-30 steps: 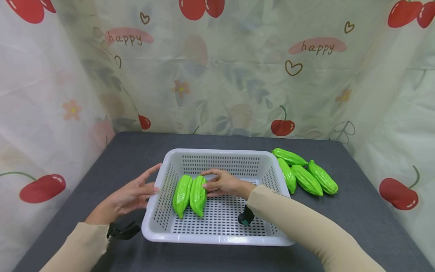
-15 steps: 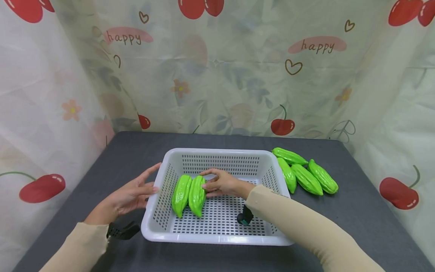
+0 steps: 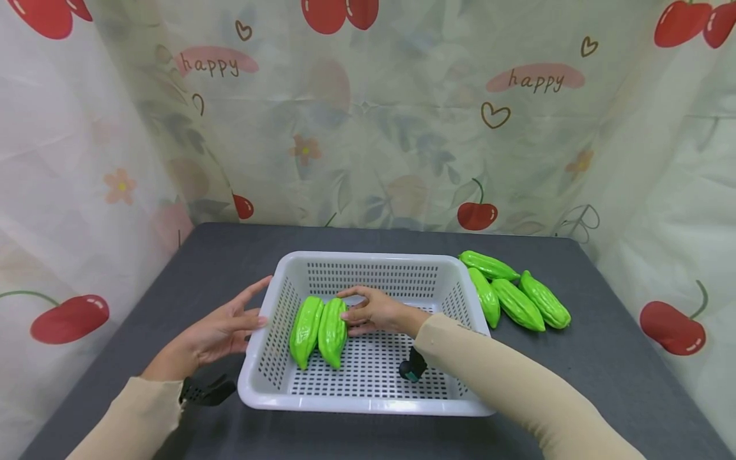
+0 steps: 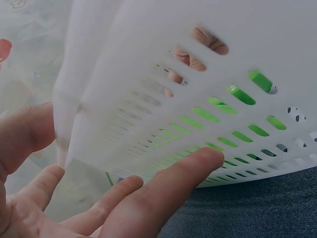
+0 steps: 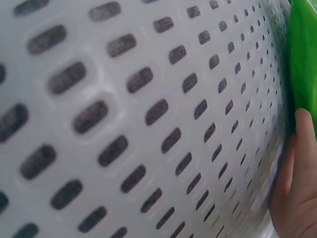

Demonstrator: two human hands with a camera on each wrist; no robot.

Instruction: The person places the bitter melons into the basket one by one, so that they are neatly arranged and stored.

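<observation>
Dark tabletop (image 3: pixel 241 241): basket (image 3: pixel 368 405) with two green gourds (image 3: pixel 332 335) inside at 9 o'clock, right grip (image 3: pixel 376 311) loosely spread against one, left grip (image 3: pixel 221 329) spread at rim (image 3: pixel 251 361), four loose gourds (image 3: pixel 519 304) outside at 2 o'clock.

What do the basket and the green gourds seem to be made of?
Basket: glossy pale plastic, probably molded; it looks smooth, catches highlights and is evenly perforated.
Green gourds: shiny, perhaps plastic or foam imitations, judging by their uniform bright green; real produce remains possible.
</observation>
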